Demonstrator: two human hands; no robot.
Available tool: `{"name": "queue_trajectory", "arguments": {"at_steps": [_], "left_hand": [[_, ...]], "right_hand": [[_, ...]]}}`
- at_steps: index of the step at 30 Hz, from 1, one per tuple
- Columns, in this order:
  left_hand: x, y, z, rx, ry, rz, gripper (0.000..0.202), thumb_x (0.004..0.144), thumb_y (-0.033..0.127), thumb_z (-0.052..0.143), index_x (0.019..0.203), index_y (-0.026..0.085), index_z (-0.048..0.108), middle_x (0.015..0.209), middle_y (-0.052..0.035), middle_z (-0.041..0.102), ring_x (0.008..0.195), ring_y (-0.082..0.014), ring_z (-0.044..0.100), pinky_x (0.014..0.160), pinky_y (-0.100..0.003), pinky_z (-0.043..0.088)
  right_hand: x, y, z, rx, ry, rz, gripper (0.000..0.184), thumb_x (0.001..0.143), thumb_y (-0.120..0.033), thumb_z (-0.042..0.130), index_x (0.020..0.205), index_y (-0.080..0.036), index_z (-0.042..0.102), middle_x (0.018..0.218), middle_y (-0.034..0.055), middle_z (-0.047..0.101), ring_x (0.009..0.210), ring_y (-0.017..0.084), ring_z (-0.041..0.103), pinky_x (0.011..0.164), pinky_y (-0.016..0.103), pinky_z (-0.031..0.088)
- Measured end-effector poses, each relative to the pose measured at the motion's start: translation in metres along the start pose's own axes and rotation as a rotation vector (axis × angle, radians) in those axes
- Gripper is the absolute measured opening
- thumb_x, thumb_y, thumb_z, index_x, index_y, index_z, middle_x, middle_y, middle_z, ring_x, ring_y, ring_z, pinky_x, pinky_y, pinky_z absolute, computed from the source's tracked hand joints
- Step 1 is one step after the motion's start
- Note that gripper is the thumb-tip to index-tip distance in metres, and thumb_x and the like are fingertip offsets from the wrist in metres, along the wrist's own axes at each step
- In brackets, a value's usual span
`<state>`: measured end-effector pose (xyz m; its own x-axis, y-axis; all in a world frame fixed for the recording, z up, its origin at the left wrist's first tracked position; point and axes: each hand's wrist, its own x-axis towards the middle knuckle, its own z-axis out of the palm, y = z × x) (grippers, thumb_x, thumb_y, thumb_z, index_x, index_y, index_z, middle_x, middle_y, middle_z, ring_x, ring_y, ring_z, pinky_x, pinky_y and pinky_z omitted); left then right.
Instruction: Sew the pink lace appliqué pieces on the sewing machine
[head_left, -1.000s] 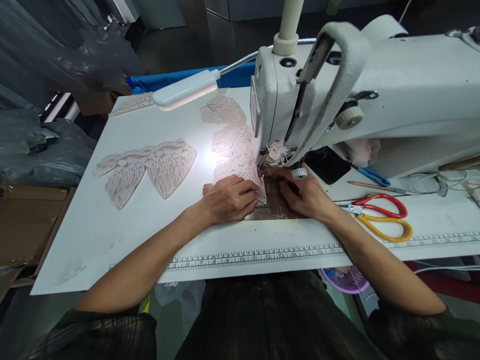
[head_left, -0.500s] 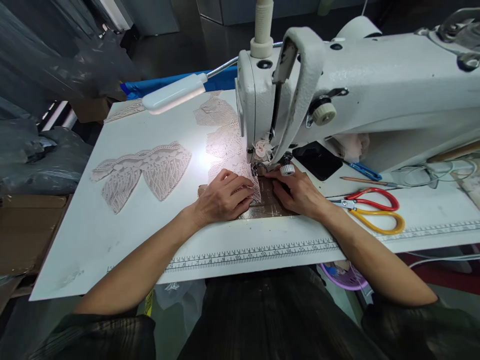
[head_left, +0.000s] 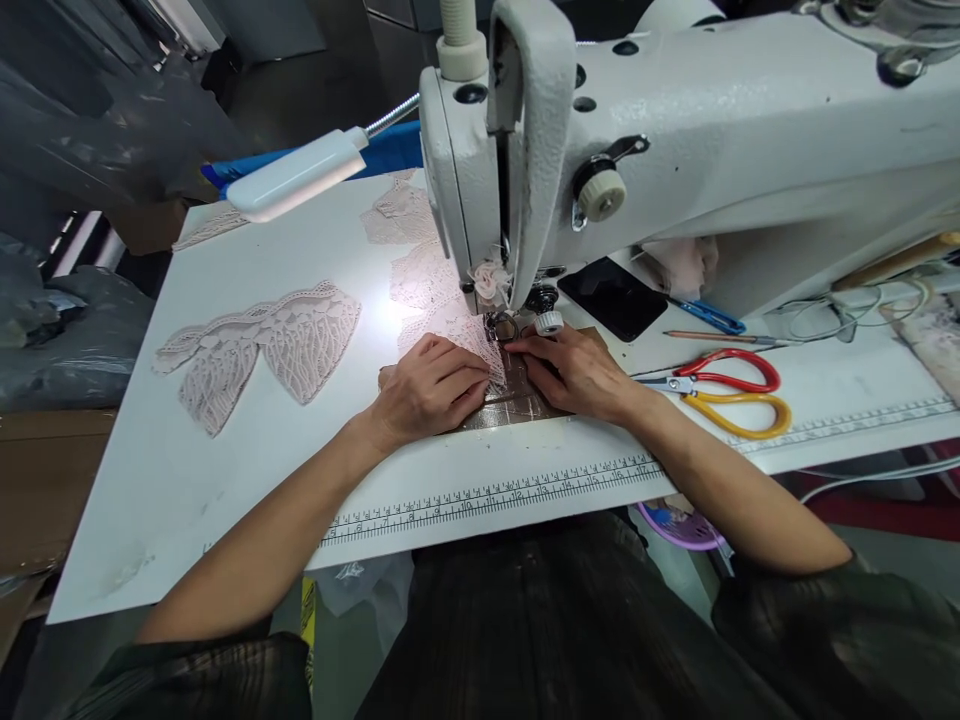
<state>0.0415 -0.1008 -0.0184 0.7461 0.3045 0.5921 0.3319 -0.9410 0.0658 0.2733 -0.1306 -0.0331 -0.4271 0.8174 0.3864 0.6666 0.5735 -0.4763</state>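
A pale pink lace strip point(head_left: 424, 275) runs along the left of the sewing machine point(head_left: 675, 120) to its presser foot point(head_left: 501, 327). My left hand point(head_left: 435, 385) lies on the near end of the lace, fingers curled together and pinning it just left of the foot. On the right of the foot, my right hand point(head_left: 577, 370) rests on the brown shiny plate point(head_left: 517, 400), index finger stretched toward the needle area and thumb apart from it. Whether fabric lies beneath the right fingertips is hidden. A pink fabric rosette point(head_left: 491, 282) hangs on the machine head.
A scalloped lace piece point(head_left: 300, 340) lies flat on the white table point(head_left: 247, 480) at left. Scissors point(head_left: 731, 395) with red and yellow handles, a black phone point(head_left: 613, 298) and a blue-handled tool point(head_left: 709, 316) lie at right. The lamp point(head_left: 300, 175) overhangs the far side.
The camera view has shifted, moving the machine and table up and left in the picture. Both hands keep nearly the same places beside the presser foot, with little visible movement of the lace.
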Motion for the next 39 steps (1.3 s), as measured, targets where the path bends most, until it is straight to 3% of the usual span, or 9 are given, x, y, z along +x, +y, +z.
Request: {"name": "queue_trajectory", "arguments": {"at_steps": [10, 18, 24, 29, 39], "left_hand": [[-0.001, 0.0, 0.003, 0.036, -0.05, 0.05, 0.01, 0.089, 0.014, 0.063, 0.083, 0.018, 0.068, 0.09, -0.0024, 0.076, 0.071, -0.014, 0.063, 0.069, -0.033, 0.05], [0.0, 0.004, -0.002, 0.097, -0.142, 0.109, 0.012, 0.092, 0.017, 0.057, 0.087, 0.015, 0.068, 0.085, -0.0055, 0.073, 0.071, -0.0158, 0.065, 0.069, -0.032, 0.054], [-0.001, 0.011, -0.006, 0.069, -0.181, 0.059, 0.016, 0.089, 0.022, 0.058, 0.09, 0.013, 0.071, 0.088, -0.0078, 0.073, 0.075, -0.0186, 0.067, 0.073, -0.035, 0.054], [-0.002, 0.008, -0.005, 0.064, -0.147, 0.012, 0.017, 0.089, 0.024, 0.057, 0.089, 0.016, 0.072, 0.088, -0.0051, 0.073, 0.073, -0.0168, 0.066, 0.074, -0.034, 0.053], [0.001, -0.008, -0.003, 0.094, -0.185, 0.067, 0.021, 0.09, 0.028, 0.054, 0.085, 0.018, 0.071, 0.09, -0.0043, 0.073, 0.074, -0.0162, 0.064, 0.086, -0.039, 0.051]], "right_hand": [[0.0, 0.002, 0.001, -0.089, -0.143, -0.063, 0.039, 0.09, -0.014, 0.05, 0.121, -0.025, 0.071, 0.109, 0.0121, 0.061, 0.093, 0.024, 0.056, 0.083, 0.041, 0.048], [-0.001, 0.006, 0.001, -0.093, -0.133, -0.125, 0.038, 0.089, -0.014, 0.053, 0.119, -0.028, 0.072, 0.109, 0.011, 0.06, 0.096, 0.023, 0.055, 0.084, 0.039, 0.047], [-0.001, 0.006, 0.0, -0.139, -0.137, -0.161, 0.035, 0.09, -0.016, 0.055, 0.118, -0.028, 0.072, 0.107, 0.0104, 0.06, 0.096, 0.023, 0.055, 0.084, 0.039, 0.047], [-0.001, 0.003, -0.002, -0.176, -0.189, -0.125, 0.034, 0.091, -0.019, 0.055, 0.12, -0.027, 0.071, 0.104, 0.0111, 0.059, 0.091, 0.022, 0.055, 0.079, 0.037, 0.047], [0.004, -0.007, -0.001, -0.27, -0.261, 0.002, 0.043, 0.091, -0.02, 0.054, 0.132, -0.025, 0.063, 0.11, 0.0133, 0.057, 0.09, 0.023, 0.055, 0.078, 0.038, 0.048]]}}
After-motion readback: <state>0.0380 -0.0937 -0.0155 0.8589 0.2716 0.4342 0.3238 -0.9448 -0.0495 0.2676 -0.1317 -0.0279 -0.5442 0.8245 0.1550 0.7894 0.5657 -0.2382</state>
